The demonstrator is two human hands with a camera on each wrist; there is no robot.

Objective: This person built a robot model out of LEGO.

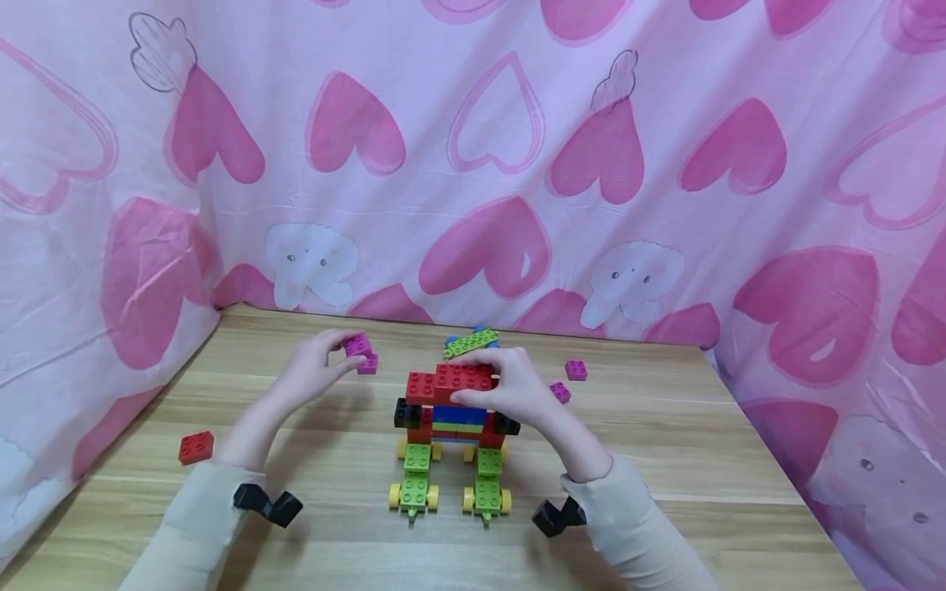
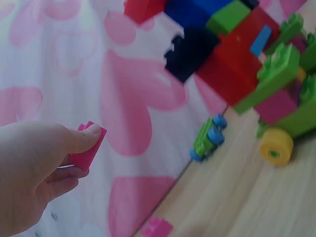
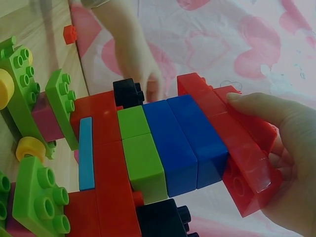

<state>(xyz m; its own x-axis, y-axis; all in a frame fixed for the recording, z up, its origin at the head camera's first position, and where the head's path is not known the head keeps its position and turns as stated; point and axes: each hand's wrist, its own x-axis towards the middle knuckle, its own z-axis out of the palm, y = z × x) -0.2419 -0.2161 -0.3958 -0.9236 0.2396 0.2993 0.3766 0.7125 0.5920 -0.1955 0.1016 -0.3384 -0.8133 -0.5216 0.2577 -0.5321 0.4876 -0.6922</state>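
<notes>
My left hand (image 1: pixel 312 373) pinches a magenta brick (image 2: pixel 90 148) between thumb and fingers, held above the table. Beyond it, a second magenta brick (image 1: pixel 368 364) lies on the tabletop. A block figure (image 1: pixel 456 419) stands in the middle, with a blue and lime body, black side bricks and two lime legs on yellow wheels. Its top is a row of red bricks (image 3: pixel 217 118), some overhanging the blue bricks below. With thumb and fingers, my right hand (image 1: pixel 512 384) grips a red brick (image 3: pixel 252 118) at the top; the undersides of its fingers are partly hidden.
Behind the figure sits a lime wheeled base (image 1: pixel 473 341) with blue wheels. Two magenta bricks (image 1: pixel 576 370) lie to the right. A red brick (image 1: pixel 195 447) is near the table's left edge. A pink heart-patterned curtain (image 1: pixel 480 164) borders the table (image 1: pixel 636 460).
</notes>
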